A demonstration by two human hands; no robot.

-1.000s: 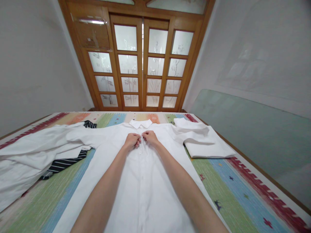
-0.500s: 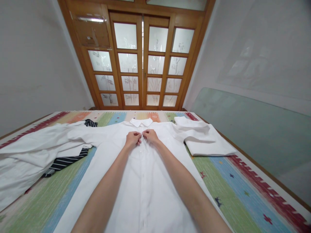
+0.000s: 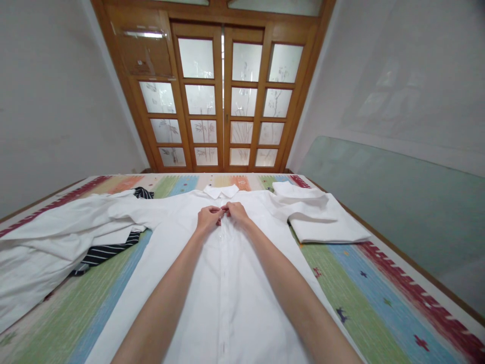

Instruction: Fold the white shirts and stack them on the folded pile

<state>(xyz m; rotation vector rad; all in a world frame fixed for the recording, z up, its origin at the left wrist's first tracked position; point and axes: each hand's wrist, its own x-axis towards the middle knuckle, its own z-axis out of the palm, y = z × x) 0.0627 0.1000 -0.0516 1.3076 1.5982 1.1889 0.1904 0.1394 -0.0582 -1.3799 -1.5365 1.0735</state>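
Observation:
A white collared shirt [image 3: 204, 303] lies face up and spread out, its collar [image 3: 221, 191] toward the far side and its button front running down the middle. Just below the collar, my left hand [image 3: 208, 218] pinches the front edge of the shirt. Right beside it my right hand [image 3: 235, 212] is closed on the same strip of cloth, the fingertips of both hands meeting. Whatever button or buttonhole sits between the fingers is too small to make out. Both forearms reach across the shirt's body.
A striped, colourful cloth [image 3: 337, 283] covers the surface underneath. White garments [image 3: 49, 237] and a black striped one [image 3: 109, 253] lie at left. Folded white cloth [image 3: 329, 227] sits at right under the sleeve. A pale green panel [image 3: 379, 192] leans along the right wall; wooden glazed doors [image 3: 223, 101] stand behind.
My fingertips have drawn slightly closer together at the shirt front, the left hand rising a little. The garments around them lie as before.

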